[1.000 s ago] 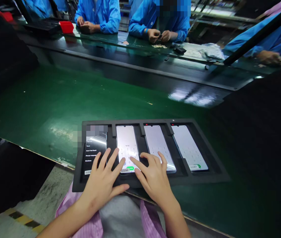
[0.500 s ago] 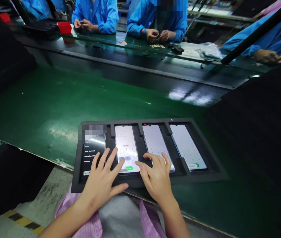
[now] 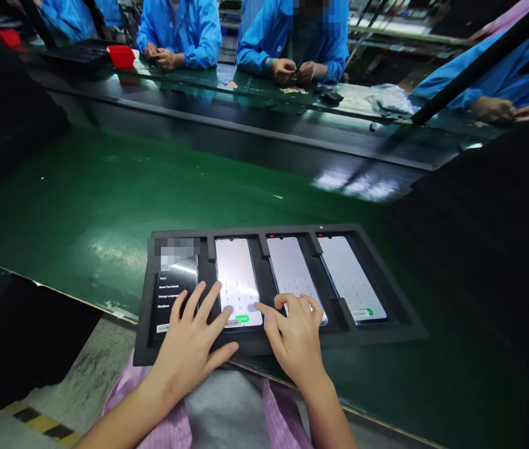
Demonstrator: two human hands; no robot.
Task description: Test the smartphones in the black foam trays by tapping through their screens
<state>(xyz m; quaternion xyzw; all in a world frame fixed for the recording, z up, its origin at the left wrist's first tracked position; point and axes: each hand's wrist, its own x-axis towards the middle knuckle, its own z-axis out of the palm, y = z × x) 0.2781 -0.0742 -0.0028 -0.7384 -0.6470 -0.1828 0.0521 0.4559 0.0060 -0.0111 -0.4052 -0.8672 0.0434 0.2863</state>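
Note:
A black foam tray (image 3: pixel 386 333) lies on the table in front of me, with several phones in its slots. My left hand (image 3: pixel 188 340) is spread open over the tray's lower left, its fingertips between the dark-screened phone (image 3: pixel 182 271) and the second phone (image 3: pixel 233 260). The second phone is lit with a dial keypad. At its lower right my right hand (image 3: pixel 296 337) points an index finger onto the keypad, its other fingers bent and apart over the third phone (image 3: pixel 287 259). At the right lies a fourth phone (image 3: pixel 351 265), showing a paler keypad. Neither hand holds anything.
The green tabletop (image 3: pixel 105 181) reaches to a long dark ledge (image 3: pixel 227 134). Beyond it, people in blue coats work at another bench, near a red bin (image 3: pixel 121 57). Dark panels (image 3: pixel 488 249) flank both sides; the table's front edge is close to me.
The typed characters on the second phone's screen are gone, leaving the keypad. The touch highlight has shifted right and down. My hands have barely moved.

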